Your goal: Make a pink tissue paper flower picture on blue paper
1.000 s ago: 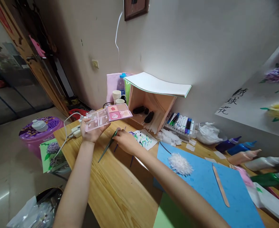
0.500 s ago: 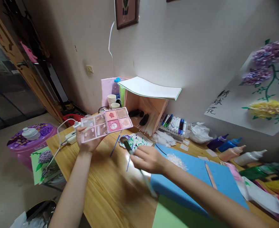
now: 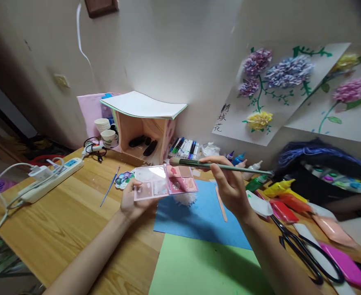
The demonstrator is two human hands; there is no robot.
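In my left hand is an open makeup palette, its clear lid on the left and pink and red pans on the right. My thumb lies on the lid's edge, with the other fingers underneath. Between the fingers of my right hand is a long-handled brush, almost level, with its bristles pointing left just above the palette's pans. A white fluffy paper flower lies below the palette on a blue sheet, partly hidden by it.
A green sheet, wooden stick, black scissors and paint bottles lie nearby. Behind are markers, a cardboard box and paper cups. A power strip and blue brush are left.
The view has turned to the right. My right hand has risen, bringing the brush from a slant over the table to nearly level above the palette. My left hand still holds the palette.
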